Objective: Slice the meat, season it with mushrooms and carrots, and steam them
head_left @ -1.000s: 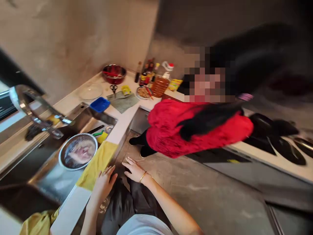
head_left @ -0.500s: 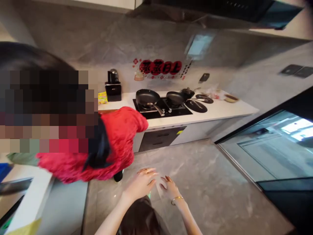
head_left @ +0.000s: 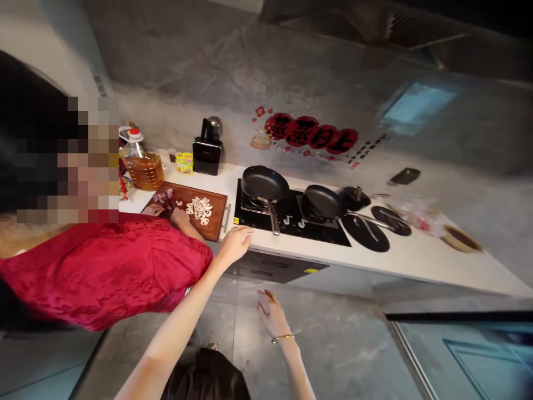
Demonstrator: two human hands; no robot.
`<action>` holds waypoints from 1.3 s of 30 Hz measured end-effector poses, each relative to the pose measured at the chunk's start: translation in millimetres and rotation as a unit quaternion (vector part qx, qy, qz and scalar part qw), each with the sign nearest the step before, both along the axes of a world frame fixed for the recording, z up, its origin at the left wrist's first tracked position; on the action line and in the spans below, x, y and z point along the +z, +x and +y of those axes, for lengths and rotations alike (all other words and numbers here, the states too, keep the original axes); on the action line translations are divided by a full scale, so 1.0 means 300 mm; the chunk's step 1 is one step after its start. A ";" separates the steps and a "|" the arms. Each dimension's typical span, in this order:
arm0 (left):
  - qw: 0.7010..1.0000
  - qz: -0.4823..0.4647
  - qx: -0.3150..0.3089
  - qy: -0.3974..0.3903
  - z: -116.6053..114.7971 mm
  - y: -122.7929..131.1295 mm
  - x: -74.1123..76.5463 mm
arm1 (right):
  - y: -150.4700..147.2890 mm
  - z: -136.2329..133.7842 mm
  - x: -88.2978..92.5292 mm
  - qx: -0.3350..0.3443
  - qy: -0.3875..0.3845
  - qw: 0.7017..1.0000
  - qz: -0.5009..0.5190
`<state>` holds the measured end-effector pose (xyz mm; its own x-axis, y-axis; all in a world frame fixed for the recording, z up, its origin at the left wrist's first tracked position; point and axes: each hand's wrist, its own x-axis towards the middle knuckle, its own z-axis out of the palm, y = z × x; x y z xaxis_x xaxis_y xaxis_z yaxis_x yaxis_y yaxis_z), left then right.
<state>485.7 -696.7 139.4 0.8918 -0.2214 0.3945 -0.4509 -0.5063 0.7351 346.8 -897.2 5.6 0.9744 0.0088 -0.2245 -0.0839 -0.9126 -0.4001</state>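
In the head view, the step seems an empty-handed reach, the left hand loosely bent near the left pan on the stove, the right hand, fingers apart, above the floor; gripping calls for closing fingers.

White countertop along grey wall, black cooktop set into its middle. Left of cooktop: wooden cutting board lying flat, metal handle toward cooktop. Behind board: plastic oil jug, red-capped; yellow packet standing; black knife holder just beside packet. Right of cooktop: two round pan lids, dark, near each other. Farther right: clear plastic bag, crumpled, then shallow tan basket near bag.
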 end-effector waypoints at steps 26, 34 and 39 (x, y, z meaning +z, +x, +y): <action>0.969 0.113 0.187 -0.112 0.516 -0.146 -0.044 | 0.938 0.971 0.027 -0.050 0.445 0.791 0.417; 0.955 0.103 0.239 -0.140 0.495 0.105 0.026 | 0.951 1.110 -0.048 -0.111 0.580 0.598 0.542; 0.954 0.105 0.249 -0.131 0.485 0.264 0.038 | 0.993 1.167 -0.085 -0.145 0.598 0.571 0.543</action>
